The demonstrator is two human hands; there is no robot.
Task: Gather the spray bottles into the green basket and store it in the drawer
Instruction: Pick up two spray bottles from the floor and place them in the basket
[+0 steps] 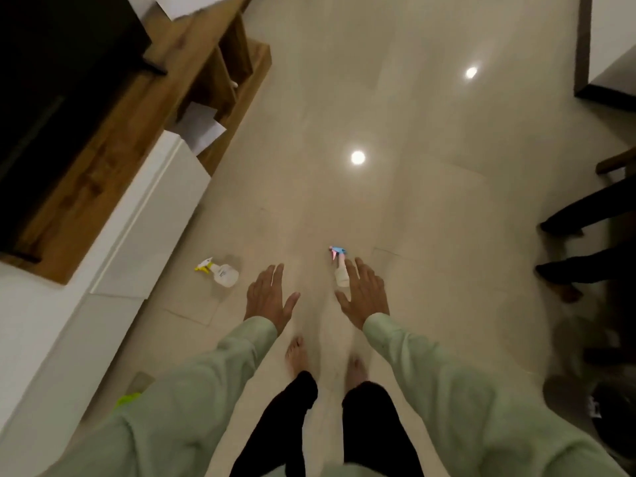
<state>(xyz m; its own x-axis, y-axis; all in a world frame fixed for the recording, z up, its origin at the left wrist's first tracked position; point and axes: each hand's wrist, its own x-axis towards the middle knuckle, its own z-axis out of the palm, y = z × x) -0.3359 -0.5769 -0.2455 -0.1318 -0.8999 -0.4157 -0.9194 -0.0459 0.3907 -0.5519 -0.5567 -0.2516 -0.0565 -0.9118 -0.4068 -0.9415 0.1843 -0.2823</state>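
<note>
Two small clear spray bottles lie on the pale tiled floor in front of my bare feet. The bottle with the yellow-and-white trigger (220,271) lies to the left of my left hand (270,297). The bottle with the blue-and-pink trigger (339,268) lies partly behind the fingers of my right hand (363,294). Both hands hang flat above the floor, fingers spread, holding nothing. A sliver of the green basket (128,400) peeks out beside my left sleeve; the rest is hidden.
A low white cabinet (113,242) with a wooden top and open wooden shelves runs along the left, a dark TV on it. Another person's dark-trousered legs (585,242) stand at the right edge. A dark object (609,407) sits lower right.
</note>
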